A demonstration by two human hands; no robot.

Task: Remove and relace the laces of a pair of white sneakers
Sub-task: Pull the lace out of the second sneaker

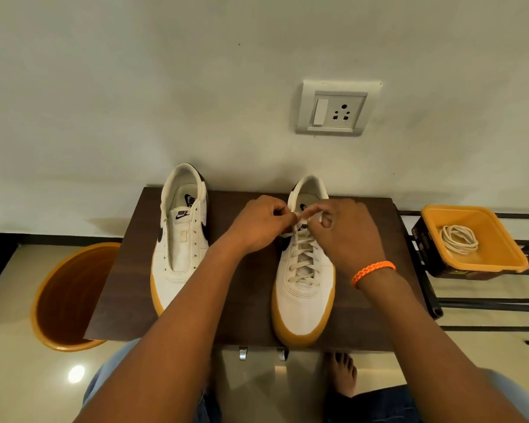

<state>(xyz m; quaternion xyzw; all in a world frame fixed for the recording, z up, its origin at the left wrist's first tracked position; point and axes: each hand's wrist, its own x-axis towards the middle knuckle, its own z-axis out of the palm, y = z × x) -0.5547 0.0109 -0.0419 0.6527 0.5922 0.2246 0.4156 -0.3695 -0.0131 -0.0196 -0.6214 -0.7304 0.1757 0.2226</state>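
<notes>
Two white sneakers with gum soles stand toes toward me on a dark wooden table (242,300). The left sneaker (180,239) has bare eyelets and no lace. The right sneaker (306,285) carries a white lace (303,261) crossed up its front. My left hand (257,224) and my right hand (342,230) meet at the top of that shoe, each pinching a lace end near the tongue. A loose coiled lace (458,239) lies in a yellow tub (501,261) at the right.
An orange bucket (68,297) stands on the floor left of the table. The yellow tub sits on a black metal rack (486,303) at the right. A wall socket (336,109) is above the table. My bare foot (344,374) is under the table's front edge.
</notes>
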